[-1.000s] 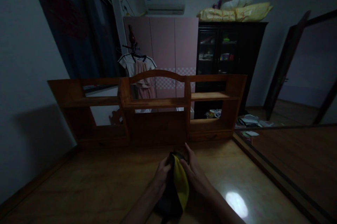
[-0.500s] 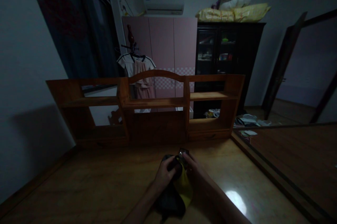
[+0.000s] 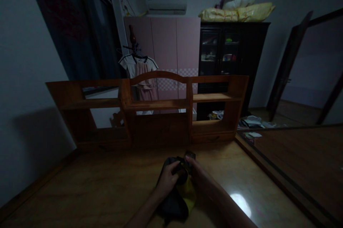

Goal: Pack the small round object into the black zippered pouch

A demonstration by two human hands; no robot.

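A soft black-and-yellow pouch point(image 3: 174, 204) rests on the wooden desk top point(image 3: 107, 181), close in front of me. My left hand point(image 3: 166, 180) is closed on the pouch's upper edge, thumb and fingers around the dark fabric by its opening. Between the thumb and fingers of my right hand point(image 3: 199, 173) is a small dark brown, flat-looking object point(image 3: 191, 154), just beyond the pouch's top right edge. Dim light and the fingers hide what kind of thing it is. The yellow side of the pouch faces my right wrist.
Across the back of the desk stands a wooden shelf unit point(image 3: 158, 105) with open compartments. A raised wooden edge point(image 3: 268, 169) runs along the right side. Farther off are a pink wardrobe point(image 3: 164, 46), a dark cabinet point(image 3: 233, 56) and hanging clothes point(image 3: 146, 74).
The small dark object and my right fingertips have shifted slightly to the right, away from the pouch's opening. My left hand stays on the pouch, having moved only a little.
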